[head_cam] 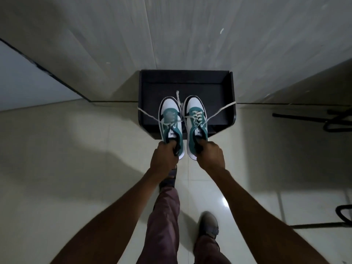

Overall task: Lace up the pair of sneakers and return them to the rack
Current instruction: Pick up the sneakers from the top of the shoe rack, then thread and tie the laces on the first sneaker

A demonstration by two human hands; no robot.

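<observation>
Two green-and-white sneakers hang side by side over the black rack (231, 96), toes pointing at the wall. My left hand (164, 158) grips the left sneaker (170, 117) by its heel collar. My right hand (210, 157) grips the right sneaker (196, 119) the same way. Loose white lace ends (221, 111) trail out sideways over the rack's edges; one end lies between the toes. The laces are threaded through the eyelets and look untied.
The rack stands against a pale wall (171, 35) on a glossy tiled floor (76, 149). My legs and grey shoes (208, 224) are below the hands. Black metal frame parts (335, 121) sit at the right edge.
</observation>
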